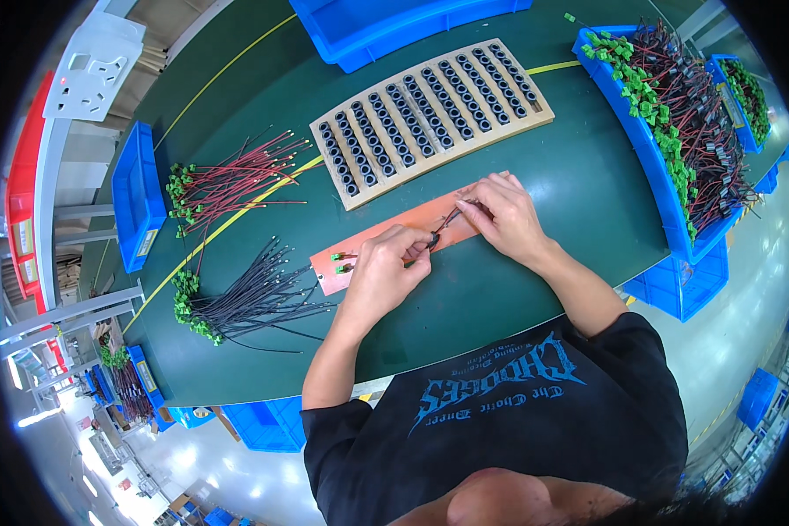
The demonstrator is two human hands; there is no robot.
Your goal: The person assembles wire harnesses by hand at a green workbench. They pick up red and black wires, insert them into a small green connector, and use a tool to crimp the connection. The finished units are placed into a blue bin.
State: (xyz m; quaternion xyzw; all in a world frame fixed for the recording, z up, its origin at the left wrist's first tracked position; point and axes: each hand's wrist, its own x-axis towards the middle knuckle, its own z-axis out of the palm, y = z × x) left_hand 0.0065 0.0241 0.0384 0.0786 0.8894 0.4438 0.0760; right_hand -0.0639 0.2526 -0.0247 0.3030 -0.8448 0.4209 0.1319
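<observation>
The left hand (pixel 386 272) pinches a small black ring-shaped core (pixel 433 239) over the flat orange board (pixel 373 238). The right hand (pixel 504 219), at two o'clock from it, pinches thin dark wires (pixel 454 215) whose long axis runs toward two o'clock, feeding into the core.

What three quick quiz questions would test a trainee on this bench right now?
1. True or false: both hands work over the orange board.
2. Which wire bundle lies nearer the person: A red, B black?
3. What fills the wooden tray?

Key: 1 true: left hand and right hand pinch a small black ring with wires. 2 B. 3 rows of black rings.
</observation>
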